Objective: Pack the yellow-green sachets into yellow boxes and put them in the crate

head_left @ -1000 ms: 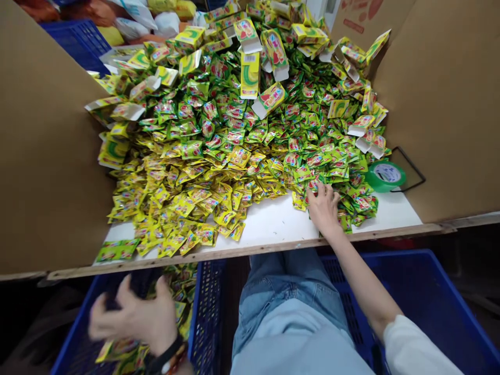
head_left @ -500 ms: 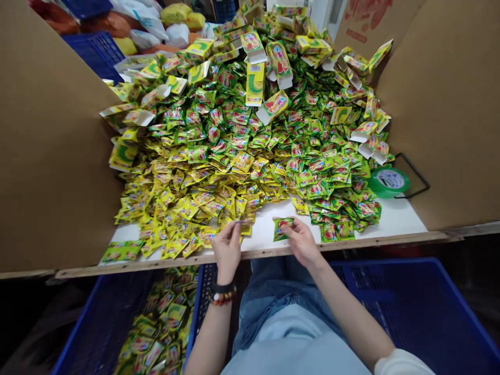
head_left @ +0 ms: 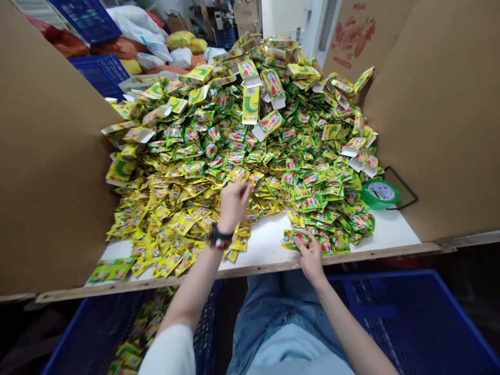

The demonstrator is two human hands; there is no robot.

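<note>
At the table's front edge, my right hand pinches a small green sachet with a red fruit picture between thumb and fingers. Just behind it lie more green sachets in a heap. My left hand is over the yellow sachets left of centre, its fingers curled in and partly turned from view. Motion blurs it, and whatever it may hold is hidden. A flat green strip of joined sachets rests at the table's left front corner.
Small open cartons lie on top of the heap. Green tape sits at right beside a black wire frame. Cardboard walls flank the table. Below stand a blue crate at right and another with sachets at left.
My left hand has moved forward and up from the front edge to over the yellow sachets. My right hand, still gripping the green sachet, has shifted slightly right. The view has tilted up a little.
</note>
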